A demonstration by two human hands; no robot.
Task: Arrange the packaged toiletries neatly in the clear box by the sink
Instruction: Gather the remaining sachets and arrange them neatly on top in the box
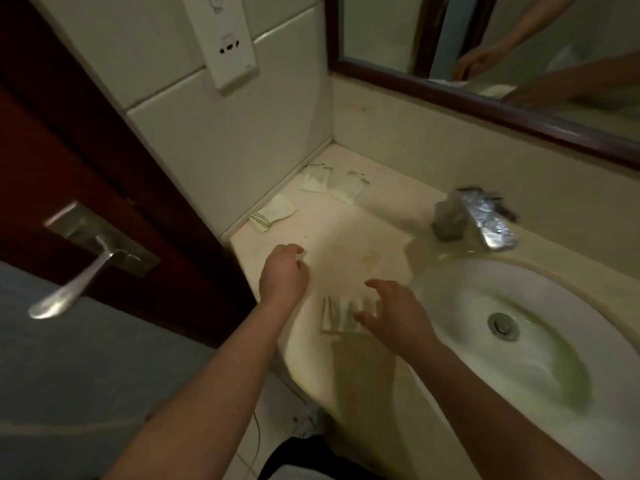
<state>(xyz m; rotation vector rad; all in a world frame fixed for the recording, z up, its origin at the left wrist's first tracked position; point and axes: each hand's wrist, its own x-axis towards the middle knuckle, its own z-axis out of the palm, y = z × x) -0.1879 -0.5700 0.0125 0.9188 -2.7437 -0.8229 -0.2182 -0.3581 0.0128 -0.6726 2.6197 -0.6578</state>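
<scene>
— Pinching a small pale packet (302,257), the left hand (284,271) curls its fingers round it, left of the white oval sink (485,282).

— The right hand (393,315) spreads its fingers over the stack of pale striped sachets (341,315) beside that sink, likely to square them. I can't make out the clear box.

Both the left hand (284,275) and the right hand (394,317), just left of the sink (450,271), are bare, and each forearm is uncovered from the wrist down to the lower edge of the view. Below the sink's near-left rim, between the two forearms, is a patch of black cloth (301,455) from the person's clothing, too dark and blurred to tell which garment. In the mirror (381,29) above the sink, a reflected arm is likewise bare.
</scene>
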